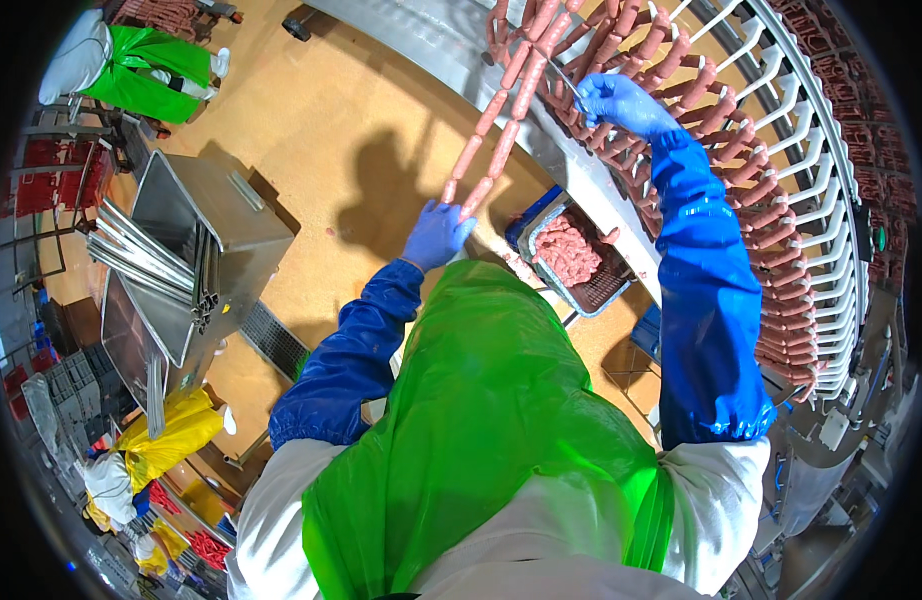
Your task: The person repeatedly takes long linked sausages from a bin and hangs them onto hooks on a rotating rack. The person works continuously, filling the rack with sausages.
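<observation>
My left hand point(437, 234), in a blue glove, is closed on the lower end of a linked sausage strand point(503, 150) that stretches up and to the right in two lines. My right hand point(607, 101), gloved too, grips a thin metal rod point(557, 71) whose far part reaches the sausages near the top. Beside and below it, many sausage loops point(720, 142) hang from the white hooks point(806, 154) of a curved rail. Between my hands runs the edge of a metal table point(581, 176).
A lined crate point(554, 196) of sausage meat point(566, 251) stands below the table edge. To the left is a metal bin point(243, 210) with metal rods point(142, 251). One person in a green apron point(149, 71) is at upper left, others in yellow aprons point(168, 435) at lower left.
</observation>
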The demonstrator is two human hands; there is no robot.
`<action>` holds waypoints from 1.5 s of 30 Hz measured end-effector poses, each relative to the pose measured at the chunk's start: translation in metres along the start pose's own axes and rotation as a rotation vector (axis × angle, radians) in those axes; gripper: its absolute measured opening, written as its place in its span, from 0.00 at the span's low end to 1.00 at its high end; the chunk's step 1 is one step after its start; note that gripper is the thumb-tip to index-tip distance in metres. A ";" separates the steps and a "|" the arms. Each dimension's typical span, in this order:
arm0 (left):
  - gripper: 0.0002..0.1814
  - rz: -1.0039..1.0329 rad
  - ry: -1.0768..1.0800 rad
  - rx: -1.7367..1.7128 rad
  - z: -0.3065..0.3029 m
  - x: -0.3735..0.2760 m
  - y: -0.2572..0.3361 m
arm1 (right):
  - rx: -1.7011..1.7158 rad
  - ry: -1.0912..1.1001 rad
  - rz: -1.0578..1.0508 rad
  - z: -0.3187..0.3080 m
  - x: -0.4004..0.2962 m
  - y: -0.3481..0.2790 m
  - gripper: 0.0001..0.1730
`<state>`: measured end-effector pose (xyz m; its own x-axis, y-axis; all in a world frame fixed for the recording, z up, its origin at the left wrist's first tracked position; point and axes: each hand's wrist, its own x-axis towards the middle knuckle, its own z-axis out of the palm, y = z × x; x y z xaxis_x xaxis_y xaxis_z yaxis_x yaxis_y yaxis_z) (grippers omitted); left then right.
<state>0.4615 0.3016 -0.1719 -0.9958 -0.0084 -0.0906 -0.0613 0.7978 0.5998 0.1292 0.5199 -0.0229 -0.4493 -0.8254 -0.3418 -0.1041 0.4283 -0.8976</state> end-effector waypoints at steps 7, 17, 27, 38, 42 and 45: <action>0.15 -0.208 0.050 -0.094 -0.028 0.038 -0.076 | 0.317 0.390 0.473 0.009 -0.177 0.123 0.10; 0.07 0.152 -0.315 0.421 -0.065 0.119 0.015 | 0.238 0.559 0.217 0.054 -0.320 0.142 0.14; 0.13 0.143 -0.301 0.251 -0.084 0.096 0.151 | -0.530 1.529 0.086 -0.226 -0.575 0.073 0.15; 0.12 0.331 -0.375 0.293 -0.099 0.086 0.237 | -0.792 1.318 0.249 -0.342 -0.545 0.124 0.21; 0.13 0.465 -0.518 0.080 -0.085 0.094 0.218 | -0.245 1.148 -0.331 -0.107 -0.401 0.091 0.17; 0.14 0.399 -0.717 -0.073 -0.090 0.104 0.223 | 0.215 0.575 -0.386 0.085 -0.244 0.061 0.21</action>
<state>0.3378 0.4242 0.0240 -0.6607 0.6739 -0.3306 0.2592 0.6182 0.7421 0.3082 0.7159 -0.0178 -0.8173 -0.5542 0.1578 -0.1994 0.0150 -0.9798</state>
